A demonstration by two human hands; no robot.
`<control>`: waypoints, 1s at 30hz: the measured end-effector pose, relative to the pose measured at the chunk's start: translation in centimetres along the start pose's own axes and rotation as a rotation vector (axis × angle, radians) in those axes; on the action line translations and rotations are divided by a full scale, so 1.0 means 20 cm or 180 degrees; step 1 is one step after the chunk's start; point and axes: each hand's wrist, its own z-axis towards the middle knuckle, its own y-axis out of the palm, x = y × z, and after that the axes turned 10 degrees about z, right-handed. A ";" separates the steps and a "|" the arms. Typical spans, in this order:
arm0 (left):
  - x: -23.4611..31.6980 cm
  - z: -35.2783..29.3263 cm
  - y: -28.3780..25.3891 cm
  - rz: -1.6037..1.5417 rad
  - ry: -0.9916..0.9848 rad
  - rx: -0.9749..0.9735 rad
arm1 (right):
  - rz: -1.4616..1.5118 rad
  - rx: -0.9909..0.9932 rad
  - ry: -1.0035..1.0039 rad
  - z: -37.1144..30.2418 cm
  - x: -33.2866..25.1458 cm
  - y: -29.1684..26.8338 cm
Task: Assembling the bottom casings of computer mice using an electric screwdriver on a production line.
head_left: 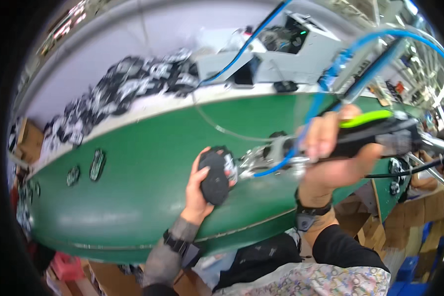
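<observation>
My left hand (197,192) is closed round a rounded black piece with white patches (214,180); it looks like folded fabric, though its kind is not clear. In my right hand (325,153) is a black hand tool (399,140) with a lime-green lever (365,118). My fingers wrap its body, blurred by motion. The tool's shiny metal head (266,158) points left and ends close beside the black piece; whether they touch I cannot tell. A blue hose (315,108) passes in front of the tool and my right fingers.
Beneath both hands lies a green tabletop (133,197). Small black-and-white pieces (97,164) rest at its left. Along the back ledge is a long heap of similar pieces (128,81), with a grey box (291,64) beside it. Cardboard boxes (419,212) stand at the right.
</observation>
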 end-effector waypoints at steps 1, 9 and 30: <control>0.01 -0.02 0.00 0.0066 -0.0042 -0.0018 | 0.0176 -0.0284 0.0042 0.00 -0.02 -0.01; -0.03 -0.07 0.01 0.0295 -0.0177 -0.0067 | 0.0352 -0.0442 -0.0067 -0.05 -0.02 -0.01; -0.04 -0.05 -0.01 0.0177 -0.0249 -0.0146 | 0.0270 -0.0585 0.0150 -0.03 -0.03 -0.03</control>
